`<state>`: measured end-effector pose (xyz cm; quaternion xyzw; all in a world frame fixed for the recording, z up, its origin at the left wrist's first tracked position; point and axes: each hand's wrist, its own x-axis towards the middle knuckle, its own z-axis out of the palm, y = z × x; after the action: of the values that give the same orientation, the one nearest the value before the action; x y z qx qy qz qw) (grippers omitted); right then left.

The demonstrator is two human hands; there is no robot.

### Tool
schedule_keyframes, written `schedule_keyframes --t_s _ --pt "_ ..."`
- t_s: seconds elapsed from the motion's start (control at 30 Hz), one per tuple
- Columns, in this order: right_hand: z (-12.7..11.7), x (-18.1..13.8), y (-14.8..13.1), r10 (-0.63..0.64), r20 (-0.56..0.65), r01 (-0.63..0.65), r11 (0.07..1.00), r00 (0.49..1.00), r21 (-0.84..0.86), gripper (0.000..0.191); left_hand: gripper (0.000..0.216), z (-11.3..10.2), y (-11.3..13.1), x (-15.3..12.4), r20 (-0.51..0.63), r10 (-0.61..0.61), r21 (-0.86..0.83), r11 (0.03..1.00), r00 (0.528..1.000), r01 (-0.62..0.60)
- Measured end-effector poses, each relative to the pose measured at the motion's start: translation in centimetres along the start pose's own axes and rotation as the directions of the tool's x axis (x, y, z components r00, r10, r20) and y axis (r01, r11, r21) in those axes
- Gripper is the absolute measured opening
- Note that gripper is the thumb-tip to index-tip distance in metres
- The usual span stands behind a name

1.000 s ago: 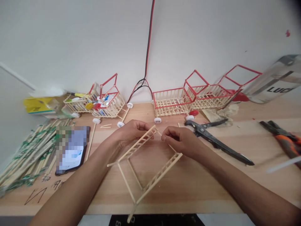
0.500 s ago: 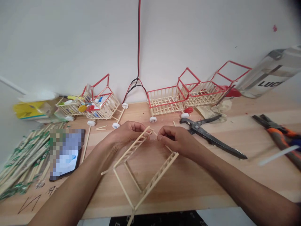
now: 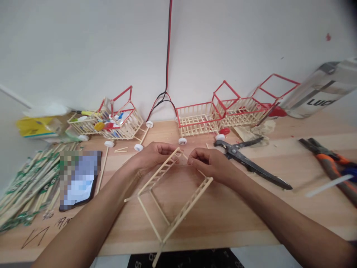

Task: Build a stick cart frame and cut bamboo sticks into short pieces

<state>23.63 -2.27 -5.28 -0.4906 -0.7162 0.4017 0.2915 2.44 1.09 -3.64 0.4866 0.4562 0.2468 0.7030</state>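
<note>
A pale wooden stick frame [image 3: 167, 197], two ladder-like sides joined by thin cross sticks, rests on the wooden table [image 3: 223, 216] in front of me. My left hand [image 3: 152, 156] pinches the far end of the left ladder side. My right hand [image 3: 210, 163] is closed on a thin stick that runs from the left side's top corner toward the right ladder side. Both hands meet at the frame's far edge.
Black shears [image 3: 251, 163] lie right of my right hand, orange-handled pliers [image 3: 331, 163] further right. Finished red-and-wood stick carts [image 3: 223, 113] and another cart [image 3: 117, 123] line the wall. A phone [image 3: 79, 178] and bundled chopsticks [image 3: 25, 186] lie left. White wheel caps [image 3: 182, 141] are scattered behind.
The hands and frame keep nearly the same pose; only the view has shifted slightly. The grip on the frame's far edge is unchanged.
</note>
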Motion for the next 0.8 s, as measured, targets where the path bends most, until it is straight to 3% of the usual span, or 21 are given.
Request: schedule_keyframes --t_s 0.27,0.47,0.8 --pt "-0.1 0.3 0.4 0.031 0.003 -0.031 0.997 1.000 0.074 0.015 0.044 0.0 0.1 0.3 -0.019 0.026 0.009 1.000 0.999 -0.026" --pt "-0.6 0.7 1.0 -0.005 -0.038 0.009 0.995 0.999 0.104 0.031 0.040 0.0 -0.6 0.7 -0.046 0.005 -0.116 0.993 0.999 -0.010" --pt "-0.8 0.7 1.6 0.142 -0.069 -0.083 0.839 0.987 0.538 0.052 0.042 0.4 -0.5 0.8 -0.163 0.102 -0.226 0.964 0.981 -0.138"
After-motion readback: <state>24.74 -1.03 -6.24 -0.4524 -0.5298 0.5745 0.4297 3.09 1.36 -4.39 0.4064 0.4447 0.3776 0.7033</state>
